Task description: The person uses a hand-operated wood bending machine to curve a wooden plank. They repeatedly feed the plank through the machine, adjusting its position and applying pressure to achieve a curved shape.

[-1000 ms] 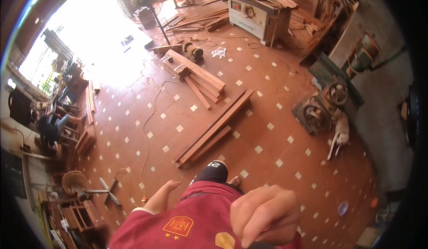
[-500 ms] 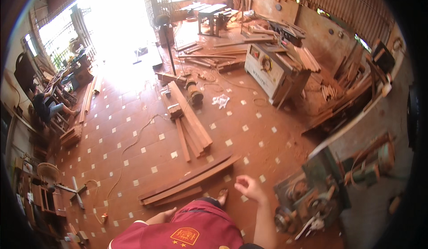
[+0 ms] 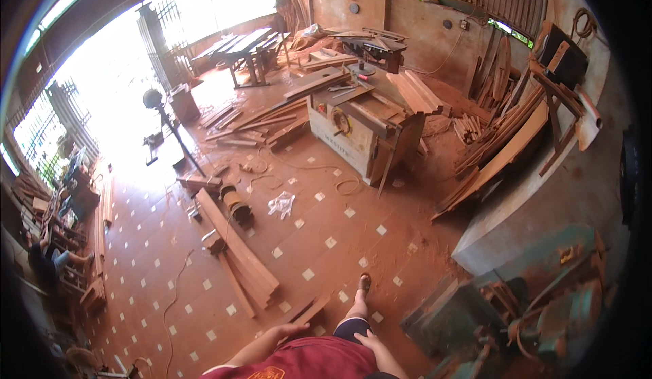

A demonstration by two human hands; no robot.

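My left hand [image 3: 292,329] hangs in front of my waist at the lower edge, its fingers stretched out and holding nothing. Past its fingertips, short wooden pieces [image 3: 312,309] lie on the floor, apart from the hand. My right hand [image 3: 371,340] is low beside the dark shorts [image 3: 352,326], with loose fingers and nothing seen in them. Whether it touches the cloth, I cannot tell. One leg is stepped forward, its sandalled foot [image 3: 365,282] on the tiles.
Long planks [image 3: 238,243] lie ahead to the left, near a cylindrical reel [image 3: 236,203] and a white plastic bag [image 3: 281,204]. A table saw [image 3: 356,134] stands ahead. Green machinery [image 3: 468,325] is close on the right. A cable [image 3: 178,291] crosses the floor. Another person [image 3: 44,260] sits far left.
The view has swung right and moved ahead, so the table saw is nearer the middle. My right hand has dropped from its raised place to my thigh. My left hand shows more fully.
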